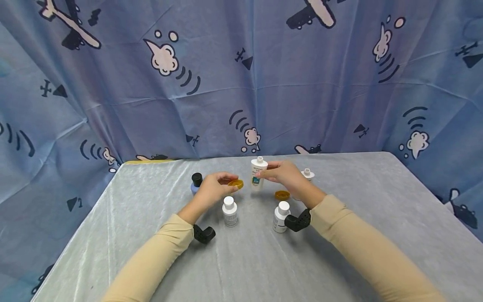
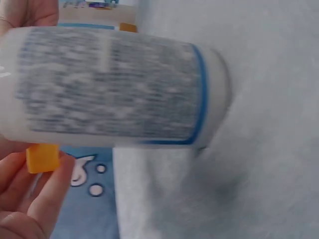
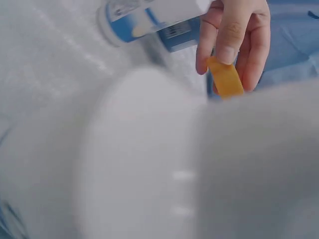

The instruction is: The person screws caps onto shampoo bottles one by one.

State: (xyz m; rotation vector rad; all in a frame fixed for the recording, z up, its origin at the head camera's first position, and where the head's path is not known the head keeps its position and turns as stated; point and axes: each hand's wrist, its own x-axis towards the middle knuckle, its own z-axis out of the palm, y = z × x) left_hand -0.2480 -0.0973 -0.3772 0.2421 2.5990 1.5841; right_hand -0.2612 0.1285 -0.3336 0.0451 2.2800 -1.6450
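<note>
My left hand (image 1: 216,187) pinches a round yellow-orange lid (image 1: 236,183) between thumb and fingers, a short way left of a white bottle. That white bottle (image 1: 259,167), with a printed label and a narrow white top, is upright in the grip of my right hand (image 1: 285,176). The left wrist view shows the lid (image 2: 42,158) in the left fingers, behind a large blurred white bottle (image 2: 109,89) with a blue stripe. In the right wrist view the left hand (image 3: 237,35) holds the lid edge-on; a blurred white shape in front hides the right hand.
A second yellow-orange lid (image 1: 282,195) lies on the grey cloth (image 1: 245,264). White-capped bottles stand nearer me, one at left (image 1: 230,213) and one at right (image 1: 280,218). A blue bottle with a black cap (image 1: 196,179) is beside my left hand; another white bottle (image 1: 307,173) is partly behind my right.
</note>
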